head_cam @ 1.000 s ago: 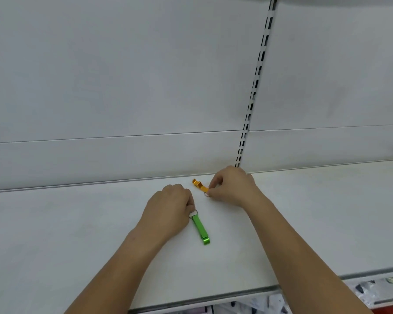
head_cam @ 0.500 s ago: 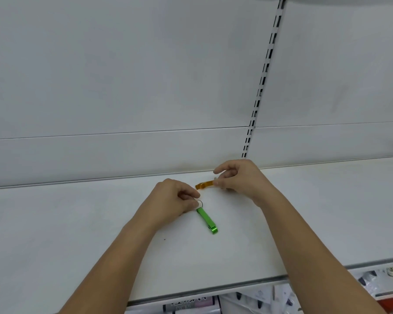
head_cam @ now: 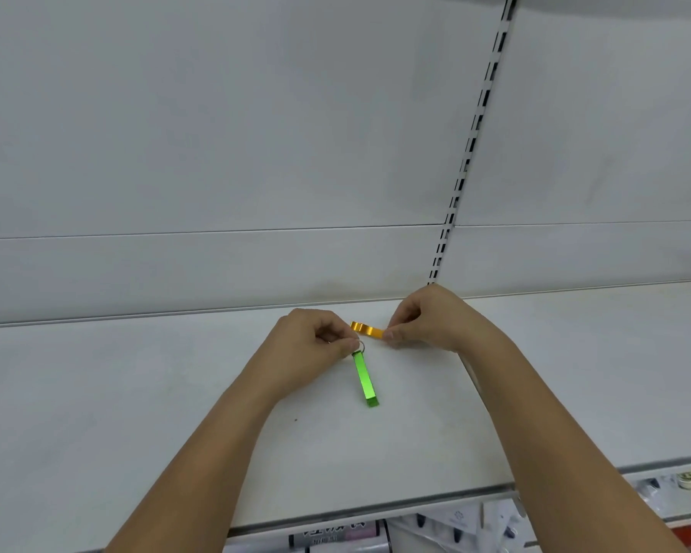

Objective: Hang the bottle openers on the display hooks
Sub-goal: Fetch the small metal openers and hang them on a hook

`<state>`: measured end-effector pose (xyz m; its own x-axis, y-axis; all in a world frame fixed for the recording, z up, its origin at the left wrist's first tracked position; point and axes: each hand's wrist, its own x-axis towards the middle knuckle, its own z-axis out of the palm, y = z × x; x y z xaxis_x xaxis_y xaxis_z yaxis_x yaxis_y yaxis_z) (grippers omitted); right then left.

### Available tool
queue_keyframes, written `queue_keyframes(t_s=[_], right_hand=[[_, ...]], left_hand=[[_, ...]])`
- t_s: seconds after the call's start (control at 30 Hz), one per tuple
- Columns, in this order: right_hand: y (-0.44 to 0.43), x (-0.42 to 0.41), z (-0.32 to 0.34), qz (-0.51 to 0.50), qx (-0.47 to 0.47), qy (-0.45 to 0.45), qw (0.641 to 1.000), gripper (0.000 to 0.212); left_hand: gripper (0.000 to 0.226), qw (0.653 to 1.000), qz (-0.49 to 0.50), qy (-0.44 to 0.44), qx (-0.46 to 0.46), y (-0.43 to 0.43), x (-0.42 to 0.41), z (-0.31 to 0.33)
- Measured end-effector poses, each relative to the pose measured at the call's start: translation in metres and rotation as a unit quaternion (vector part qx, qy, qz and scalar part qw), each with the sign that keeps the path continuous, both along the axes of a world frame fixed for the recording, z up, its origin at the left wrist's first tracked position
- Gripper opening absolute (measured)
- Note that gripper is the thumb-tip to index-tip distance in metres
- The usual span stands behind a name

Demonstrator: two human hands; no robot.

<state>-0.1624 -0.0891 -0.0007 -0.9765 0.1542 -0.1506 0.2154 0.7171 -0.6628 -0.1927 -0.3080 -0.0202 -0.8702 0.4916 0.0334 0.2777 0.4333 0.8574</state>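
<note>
Both hands were out over a white shelf (head_cam: 136,393), close together near its far edge. The left hand (head_cam: 316,345) had its grip closed: thumb and fingers pinched the metal ring (head_cam: 360,346) at the far end of the green bottle opener (head_cam: 364,379). The opener ran from that ring back toward the person, and its near end seemed to rest on the shelf, though whether it was touching or just clear could not be told. The right hand (head_cam: 427,321) was also closed in a pinch, holding the right end of the orange bottle opener (head_cam: 367,330). That opener pointed left, just beyond the left hand's fingertips, and looked raised a little off the shelf.

Behind the hands rose a plain white back wall (head_cam: 216,133) with a slotted strip (head_cam: 471,145) running up it, right of centre. No display hook showed anywhere in view, on the wall or the strip, and nothing hung there. Some packaged goods (head_cam: 455,528) showed below the shelf's near edge, too blurred to name.

By the look of it, the task was at its very start. Both openers were in hand, but neither was on a hook. What was left was nearly everything: lift each opener clear, find the hooks, which must lie outside this view, and slip each ring or hole over one.
</note>
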Motion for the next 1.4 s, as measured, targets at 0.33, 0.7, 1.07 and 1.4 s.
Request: queue_keyframes(t_s=[0.33,0.7,1.07,1.4], right_hand=[[0.001,0.003,0.006,-0.004,-0.093,0.036,0.995,0.013],[-0.001,-0.001,0.024,0.0,-0.123,0.108,0.986,0.016],[-0.055,-0.008,0.05,0.123,-0.013,0.15,0.981,0.022],[-0.163,-0.009,0.057,0.215,-0.147,0.125,0.957,0.015]], left_hand=[[0.009,0.998,0.024,-0.024,0.062,-0.003,0.004,0.012],[0.025,0.984,0.034,-0.091,0.149,-0.016,0.011,0.029],[0.012,0.958,0.186,-0.059,0.208,-0.061,0.031,0.041],[0.018,0.933,0.27,0.017,0.239,-0.162,0.07,0.035]])
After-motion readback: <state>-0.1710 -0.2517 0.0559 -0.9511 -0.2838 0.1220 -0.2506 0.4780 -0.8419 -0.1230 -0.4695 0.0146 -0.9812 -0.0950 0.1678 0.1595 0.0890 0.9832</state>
